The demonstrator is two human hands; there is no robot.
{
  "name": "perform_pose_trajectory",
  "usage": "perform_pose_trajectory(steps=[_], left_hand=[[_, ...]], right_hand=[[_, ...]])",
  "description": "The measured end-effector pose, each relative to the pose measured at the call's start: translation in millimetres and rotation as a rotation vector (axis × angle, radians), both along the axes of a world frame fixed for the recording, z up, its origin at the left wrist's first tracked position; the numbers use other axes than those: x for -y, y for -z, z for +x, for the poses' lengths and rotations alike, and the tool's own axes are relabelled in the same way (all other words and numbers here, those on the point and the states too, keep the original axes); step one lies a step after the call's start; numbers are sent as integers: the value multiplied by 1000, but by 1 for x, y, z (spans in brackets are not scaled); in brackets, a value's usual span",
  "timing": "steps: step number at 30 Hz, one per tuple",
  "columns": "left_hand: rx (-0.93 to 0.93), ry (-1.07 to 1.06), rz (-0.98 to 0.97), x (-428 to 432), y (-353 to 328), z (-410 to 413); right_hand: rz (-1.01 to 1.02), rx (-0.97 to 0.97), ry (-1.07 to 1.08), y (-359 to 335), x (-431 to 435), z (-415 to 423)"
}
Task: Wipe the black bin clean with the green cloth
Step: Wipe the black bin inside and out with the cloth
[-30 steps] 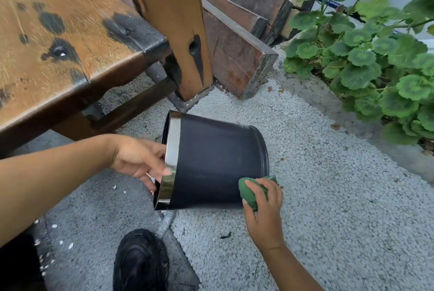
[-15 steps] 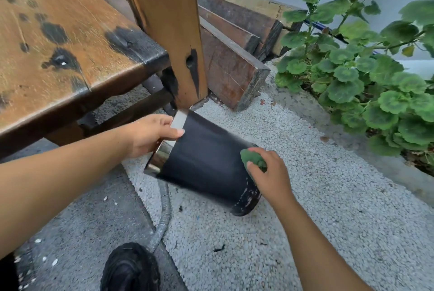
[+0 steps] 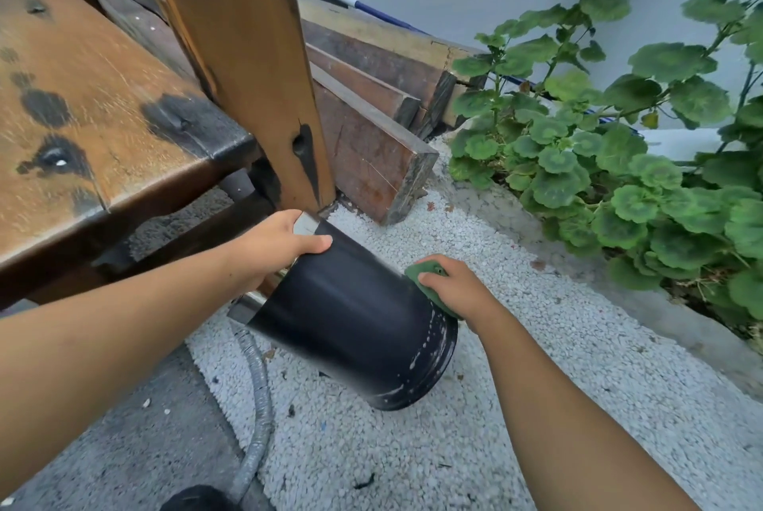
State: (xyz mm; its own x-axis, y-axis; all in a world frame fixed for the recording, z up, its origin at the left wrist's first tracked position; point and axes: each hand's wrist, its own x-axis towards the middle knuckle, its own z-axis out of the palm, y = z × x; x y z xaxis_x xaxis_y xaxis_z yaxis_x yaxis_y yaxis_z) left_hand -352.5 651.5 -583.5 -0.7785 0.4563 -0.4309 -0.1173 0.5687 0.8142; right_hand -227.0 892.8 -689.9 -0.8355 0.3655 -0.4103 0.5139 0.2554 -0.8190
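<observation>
**Wiping the outer wall of the bin, near its base**

The right hand [image 3: 452, 289] is closed over the green cloth [image 3: 429, 283], fingers curled on top of it, pressing it flat against the far side of the black bin [image 3: 351, 324] close to the bottom end. The wrist bends down and the forearm reaches in from the lower right. The left hand [image 3: 280, 246] grips the bin at its shiny metal rim [image 3: 305, 223], thumb lying across the black wall and the other fingers wrapped out of sight, so how deep they reach inside cannot be told. Its arm stretches in from the left.

The bin is held tilted off the pale gravel [image 3: 516, 407], mouth up and to the left, base down and to the right; whether the base touches the ground is unclear. White specks and streaks show on the wall by the base.

The step in hand looks like rubbing the outside wall. The next move likely calls for turning the bin with the left hand so the speckled strip meets the cloth, with steady pressure.

A wooden bench [image 3: 103, 118] stands to the left, planks [image 3: 371, 147] behind, and a leafy plant [image 3: 619, 180] to the right.
</observation>
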Motion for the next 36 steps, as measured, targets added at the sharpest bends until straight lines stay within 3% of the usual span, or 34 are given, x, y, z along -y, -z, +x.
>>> perform_pose_trajectory(steps=[18,27,36], left_hand=[[62,-89,-94,-32,6,-31],[71,-109,-116,-36,9,-41],[142,-204,-95,-16,10,-41]], right_hand=[[319,-254,236,10,55,59],[500,-453,468,27,120,79],[530,-463,411,19,120,71]])
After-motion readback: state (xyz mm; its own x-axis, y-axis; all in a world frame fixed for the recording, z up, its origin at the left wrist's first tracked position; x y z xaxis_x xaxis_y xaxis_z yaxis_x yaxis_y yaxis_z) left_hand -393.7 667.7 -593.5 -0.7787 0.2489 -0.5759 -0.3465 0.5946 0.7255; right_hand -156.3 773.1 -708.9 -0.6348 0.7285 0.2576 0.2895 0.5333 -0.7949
